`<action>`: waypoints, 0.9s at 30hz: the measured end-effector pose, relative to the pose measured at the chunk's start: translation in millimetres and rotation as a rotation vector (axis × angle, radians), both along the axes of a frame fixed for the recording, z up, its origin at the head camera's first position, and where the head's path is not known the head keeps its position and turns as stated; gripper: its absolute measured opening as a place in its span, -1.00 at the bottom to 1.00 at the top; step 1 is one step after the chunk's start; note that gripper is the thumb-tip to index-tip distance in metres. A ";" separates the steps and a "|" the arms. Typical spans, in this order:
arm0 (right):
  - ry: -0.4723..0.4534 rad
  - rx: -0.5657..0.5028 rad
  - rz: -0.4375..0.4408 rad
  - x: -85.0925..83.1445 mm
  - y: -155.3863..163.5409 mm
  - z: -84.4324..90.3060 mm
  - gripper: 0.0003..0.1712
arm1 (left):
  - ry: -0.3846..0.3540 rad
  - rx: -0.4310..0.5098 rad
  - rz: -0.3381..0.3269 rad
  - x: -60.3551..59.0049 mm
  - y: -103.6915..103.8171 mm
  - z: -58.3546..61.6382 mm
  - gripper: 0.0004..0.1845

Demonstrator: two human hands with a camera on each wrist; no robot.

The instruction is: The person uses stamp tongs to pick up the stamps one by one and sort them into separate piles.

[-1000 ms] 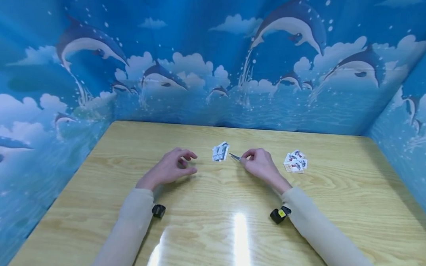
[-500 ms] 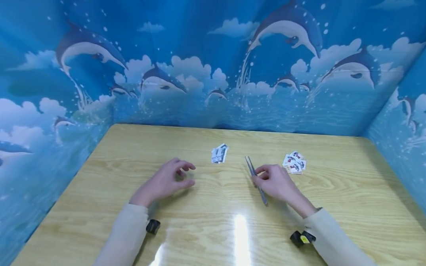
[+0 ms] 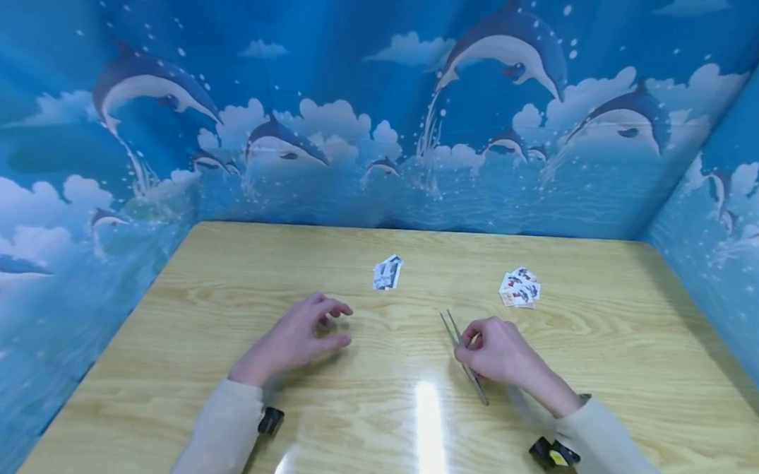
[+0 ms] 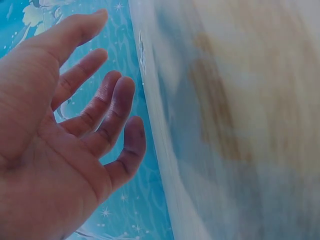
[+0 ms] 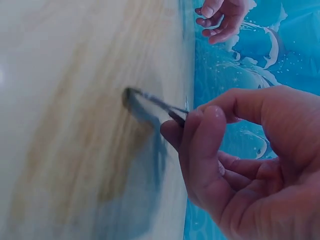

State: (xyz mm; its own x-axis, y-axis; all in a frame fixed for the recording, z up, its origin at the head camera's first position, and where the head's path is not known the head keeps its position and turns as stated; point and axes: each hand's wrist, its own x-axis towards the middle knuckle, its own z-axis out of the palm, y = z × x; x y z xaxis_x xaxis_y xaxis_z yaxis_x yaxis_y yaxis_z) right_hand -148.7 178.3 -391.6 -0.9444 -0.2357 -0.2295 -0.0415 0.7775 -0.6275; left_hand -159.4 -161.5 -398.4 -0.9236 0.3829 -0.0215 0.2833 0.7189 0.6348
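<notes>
We see a pale wooden table (image 3: 371, 434) with a glossy grain and a streak of glare, walled on three sides by a blue backdrop (image 3: 360, 88) printed with dolphins and clouds. One pair of thin metal tweezers (image 3: 464, 357) lies near the table's middle, at about 4 o'clock from centre, its two slim prongs parted at the far end and pointing toward 11 o'clock. Our right hand (image 3: 504, 355) rests over the tweezers' midsection, knuckles up, wrist low; in the right wrist view the thumb and forefinger (image 5: 202, 135) pinch the dark metal stem, the other fingers curled beneath. Our left hand (image 3: 299, 336) sits at 8 o'clock, palm down, fingers loosely bent and spread, gripping nothing; its wrist view is blurred, but the fingers look relaxed. Two small heaps of cards show: a grey-and-white stack (image 3: 387, 273) at 12 o'clock, and a fanned pile with red marks (image 3: 519, 288) at 2 o'clock, well apart from the tweezers. Both sleeves are beige knit.
</notes>
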 end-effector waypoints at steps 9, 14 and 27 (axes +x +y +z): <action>-0.040 -0.035 0.000 6.1 -1.9 -4.8 -0.84 | -0.005 0.008 -0.022 2.9 4.4 -3.6 -0.51; -0.037 -0.055 0.006 5.1 -1.6 -8.7 -0.78 | -0.013 0.008 -0.026 3.2 5.2 -1.3 -0.52; -0.128 -0.149 -0.042 7.6 -1.2 -13.8 -0.54 | -0.004 -0.004 -0.028 3.6 7.8 -2.8 -0.53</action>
State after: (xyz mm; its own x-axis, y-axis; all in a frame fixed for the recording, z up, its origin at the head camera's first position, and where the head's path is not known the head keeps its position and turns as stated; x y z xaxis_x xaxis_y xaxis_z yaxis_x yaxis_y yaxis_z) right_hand -141.1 177.1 -405.3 -0.9195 -0.2370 -0.3137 0.0764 0.6749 -0.7339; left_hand -155.8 -153.7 -401.2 -0.9125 0.4082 -0.0265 0.3008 0.7135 0.6328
